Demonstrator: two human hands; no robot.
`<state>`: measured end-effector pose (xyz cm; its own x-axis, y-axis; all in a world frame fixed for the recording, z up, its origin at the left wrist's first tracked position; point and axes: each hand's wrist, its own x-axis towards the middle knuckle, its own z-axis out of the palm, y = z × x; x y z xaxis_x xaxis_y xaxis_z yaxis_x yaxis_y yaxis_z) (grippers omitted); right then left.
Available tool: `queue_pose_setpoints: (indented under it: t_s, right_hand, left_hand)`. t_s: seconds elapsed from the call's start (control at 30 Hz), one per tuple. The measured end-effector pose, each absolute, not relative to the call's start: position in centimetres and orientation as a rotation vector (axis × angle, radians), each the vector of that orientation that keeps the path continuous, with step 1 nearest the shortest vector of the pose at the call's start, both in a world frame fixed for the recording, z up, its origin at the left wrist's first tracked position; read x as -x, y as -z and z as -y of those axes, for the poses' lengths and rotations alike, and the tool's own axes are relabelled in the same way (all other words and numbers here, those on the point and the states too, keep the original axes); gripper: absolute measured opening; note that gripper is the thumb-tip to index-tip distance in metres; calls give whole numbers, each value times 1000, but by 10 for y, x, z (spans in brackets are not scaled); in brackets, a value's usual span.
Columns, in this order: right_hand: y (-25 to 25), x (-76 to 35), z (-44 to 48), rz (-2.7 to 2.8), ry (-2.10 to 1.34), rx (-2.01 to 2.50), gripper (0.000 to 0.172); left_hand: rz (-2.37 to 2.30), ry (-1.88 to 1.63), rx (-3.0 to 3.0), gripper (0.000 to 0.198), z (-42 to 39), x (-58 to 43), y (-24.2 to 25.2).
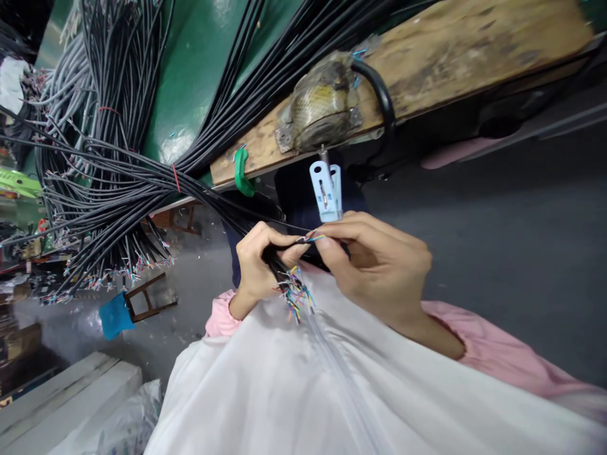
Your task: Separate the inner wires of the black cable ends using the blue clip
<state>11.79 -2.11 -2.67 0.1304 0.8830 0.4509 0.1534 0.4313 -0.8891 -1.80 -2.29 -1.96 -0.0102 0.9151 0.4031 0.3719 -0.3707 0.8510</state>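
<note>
Broadly, reading the view as a clock with its hub where the two hands meet, the grey floor (516,240) spreads out at three o'clock. The green table (194,57) lies between ten and eleven, heaped with cables, and the wooden board (459,57) runs along its near edge toward one and two. A white garment (284,385) fills six o'clock. Black cables (222,129) cross the table from eleven o'clock, spill over the edge at ten and reach the left hand; grey cables (78,76) are piled farther off at ten. A stool with a blue seat (116,314) stands at about half past eight. At twelve o'clock a mesh-covered device (325,104) sits on the board, a black hose (386,101) curving off it toward one.

The right hand (379,262), at four o'clock, pinches thin wire tips (315,239) between thumb and forefinger. The left hand (258,262), at eight, is curled round the black cables, thumb and forefinger pressed on one cable's end. Between device and right fingers, just past twelve, a light-blue clothespin (327,193) stands in the way; whether it touches them I cannot tell. A green clip (241,170) grips the board's edge at ten. Smallest, coloured wires (294,294) fan out below the left hand at seven.
</note>
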Motion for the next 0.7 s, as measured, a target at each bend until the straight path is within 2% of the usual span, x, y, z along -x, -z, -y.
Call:
queue_pose_setpoints:
  t_s: [0.13, 0.23, 0.3, 0.4, 0.5, 0.57, 0.7]
  right_hand:
    - [28, -110, 21, 1335, -584, 1011, 20]
    - [26, -109, 22, 1301, -665, 1029, 21]
    - [25, -112, 22, 1203, -848, 1074, 18]
    - [25, -118, 21, 1007, -1299, 1052, 10]
    - [26, -123, 20, 846, -1632, 990, 14]
    - [27, -125, 19, 863, -1575, 1033, 13]
    - [26, -125, 15, 1176, -1078, 1149, 12]
  left_hand:
    - [-1438, -1376, -1652, 30, 24, 13, 17]
    - [-1468, -1378, -1594, 31, 24, 13, 15]
    - [-1438, -1410, -1611, 28, 23, 13, 16]
    - [-1408, -1438, -1641, 25, 23, 12, 21]
    - [-1401, -1439, -1632, 22, 23, 10, 26]
    - [-1411, -1444, -1640, 22, 22, 7, 29]
    - [-1463, -1417, -1666, 24, 20, 7, 27]
